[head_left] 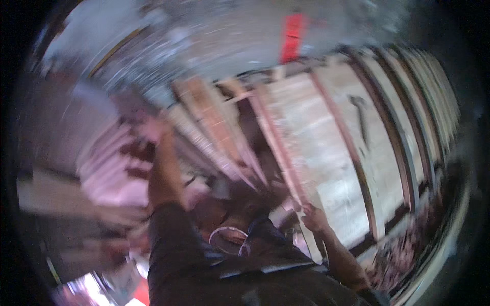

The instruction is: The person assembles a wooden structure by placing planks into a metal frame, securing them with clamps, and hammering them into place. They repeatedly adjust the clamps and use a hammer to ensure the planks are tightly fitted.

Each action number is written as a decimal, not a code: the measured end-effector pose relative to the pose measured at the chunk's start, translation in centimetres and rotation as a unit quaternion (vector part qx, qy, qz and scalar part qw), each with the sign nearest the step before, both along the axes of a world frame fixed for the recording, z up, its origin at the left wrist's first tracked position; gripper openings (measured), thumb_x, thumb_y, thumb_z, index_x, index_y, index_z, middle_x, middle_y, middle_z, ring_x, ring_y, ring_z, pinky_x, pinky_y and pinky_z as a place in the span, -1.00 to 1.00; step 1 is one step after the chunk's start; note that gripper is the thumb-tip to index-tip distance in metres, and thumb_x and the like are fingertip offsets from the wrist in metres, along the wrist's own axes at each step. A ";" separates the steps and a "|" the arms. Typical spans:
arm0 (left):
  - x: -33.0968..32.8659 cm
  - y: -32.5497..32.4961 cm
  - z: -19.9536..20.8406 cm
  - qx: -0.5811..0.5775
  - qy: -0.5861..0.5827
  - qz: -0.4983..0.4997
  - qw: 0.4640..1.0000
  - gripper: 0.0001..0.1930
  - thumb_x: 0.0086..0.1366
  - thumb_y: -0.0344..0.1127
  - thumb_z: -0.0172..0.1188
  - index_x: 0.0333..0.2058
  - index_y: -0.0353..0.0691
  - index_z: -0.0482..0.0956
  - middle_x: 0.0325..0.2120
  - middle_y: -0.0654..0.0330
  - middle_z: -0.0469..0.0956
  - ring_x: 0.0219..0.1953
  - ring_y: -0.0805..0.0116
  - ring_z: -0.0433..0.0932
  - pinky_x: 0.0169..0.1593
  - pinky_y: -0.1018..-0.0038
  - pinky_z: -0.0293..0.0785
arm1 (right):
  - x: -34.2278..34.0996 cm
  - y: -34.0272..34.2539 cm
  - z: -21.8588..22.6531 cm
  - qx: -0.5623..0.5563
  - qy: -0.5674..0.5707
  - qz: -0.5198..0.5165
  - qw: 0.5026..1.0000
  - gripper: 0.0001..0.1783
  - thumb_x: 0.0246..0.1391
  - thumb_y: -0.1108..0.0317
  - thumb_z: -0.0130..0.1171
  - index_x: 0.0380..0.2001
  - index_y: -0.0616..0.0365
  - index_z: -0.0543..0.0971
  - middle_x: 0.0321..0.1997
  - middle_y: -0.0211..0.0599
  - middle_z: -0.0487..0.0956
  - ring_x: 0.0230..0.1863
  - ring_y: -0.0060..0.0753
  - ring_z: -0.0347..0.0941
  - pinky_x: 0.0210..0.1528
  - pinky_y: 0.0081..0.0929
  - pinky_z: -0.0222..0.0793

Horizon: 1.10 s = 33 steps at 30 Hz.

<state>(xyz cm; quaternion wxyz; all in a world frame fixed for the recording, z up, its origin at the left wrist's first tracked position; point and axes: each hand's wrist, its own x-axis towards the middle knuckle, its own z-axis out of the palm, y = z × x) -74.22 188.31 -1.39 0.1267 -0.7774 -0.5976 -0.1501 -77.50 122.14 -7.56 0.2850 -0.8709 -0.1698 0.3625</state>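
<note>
The picture is smeared by motion. My left hand (150, 127) reaches forward on the left, beside a pale pinkish ridged stack (115, 173); its fingers are too blurred to read. My right hand (314, 218) is closed at the near end of a reddish wooden strip (283, 153). Whatever lies inside its fingers is hidden. To its right spreads a pale flat panel (326, 153), with wooden strips running across it. Between my arms, long boards (209, 120) slant away from me.
A dark long-handled tool (361, 120) lies on the panels at right. More dark strips (393, 122) cross them farther right. Near my legs is a round white-rimmed container (228, 239). A red object (292, 38) lies on the grey floor beyond. Brownish debris (403, 255) lies at lower right.
</note>
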 end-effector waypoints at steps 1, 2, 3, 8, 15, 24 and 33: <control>-0.9 0.7 -0.6 -0.008 0.012 -0.002 1.000 0.05 0.16 0.19 0.32 0.40 -0.32 -0.02 0.21 -0.32 0.20 0.27 -0.29 0.22 0.26 0.01 0.25 | 0.6 1.9 4.3 -0.023 -0.023 0.033 0.999 -0.51 -0.03 0.40 0.21 0.06 0.07 0.52 0.08 -0.07 0.57 0.07 0.06 0.50 0.14 -0.18 0.43; -0.9 1.3 -0.2 -0.012 0.018 -0.005 1.000 0.04 0.18 0.18 0.31 0.40 -0.33 -0.01 0.22 -0.33 0.19 0.28 -0.29 0.21 0.28 0.00 0.22 | 0.0 -0.5 1.0 0.021 -0.045 0.032 0.998 -0.41 -0.05 0.30 0.23 0.15 -0.04 0.49 0.07 0.00 0.59 0.05 0.10 0.53 0.11 -0.13 0.46; -1.1 1.5 -0.2 -0.014 0.017 -0.003 1.000 0.02 0.19 0.16 0.30 0.40 -0.34 0.00 0.22 -0.33 0.19 0.28 -0.29 0.20 0.29 -0.01 0.20 | -0.2 -0.8 1.2 -0.011 -0.017 0.027 0.999 -0.44 -0.03 0.30 0.20 0.13 -0.01 0.49 0.07 0.00 0.58 0.05 0.12 0.52 0.12 -0.08 0.44; 4.6 -3.1 -0.1 0.013 -0.115 0.029 0.993 -0.05 0.24 0.10 0.27 0.38 -0.39 0.04 0.26 -0.36 0.15 0.31 -0.32 0.16 0.34 -0.05 0.10 | -3.1 -4.4 4.2 0.005 -0.034 -0.116 0.993 -0.50 -0.02 0.31 0.21 0.06 0.05 0.51 0.01 0.03 0.57 0.06 0.12 0.51 0.12 -0.09 0.43; 13.3 -34.9 -8.1 -0.107 -0.210 -0.303 0.923 -0.15 0.28 -0.07 0.26 0.35 -0.47 0.07 0.32 -0.36 0.10 0.36 -0.33 0.09 0.41 -0.07 -0.01 | -8.1 -13.1 5.9 -0.068 -0.063 -0.298 0.950 -0.50 0.03 0.33 0.24 0.06 0.27 0.51 -0.02 0.03 0.61 0.03 0.05 0.56 0.09 -0.19 0.47; 27.1 -64.2 -12.4 -0.394 -0.028 -0.443 0.805 -0.08 0.25 0.11 0.09 0.41 -0.35 -0.03 0.40 -0.17 0.05 0.41 -0.10 0.05 0.45 0.15 -0.08 | -5.3 -26.6 10.8 -0.057 -0.156 -0.466 0.869 -0.58 0.03 0.41 0.25 0.01 0.22 0.56 0.02 0.09 0.58 0.04 0.14 0.52 0.07 -0.12 0.46; 30.4 -72.0 -15.9 -0.241 0.021 -0.312 0.919 -0.20 0.28 0.18 -0.04 0.35 -0.22 0.14 0.05 -0.44 0.29 0.11 -0.36 0.33 0.17 -0.07 0.29 | 6.1 -42.8 10.9 -0.102 -0.254 -0.469 0.840 -0.54 -0.01 0.39 0.29 0.01 0.20 0.52 -0.10 0.08 0.56 -0.02 0.17 0.49 0.04 -0.06 0.40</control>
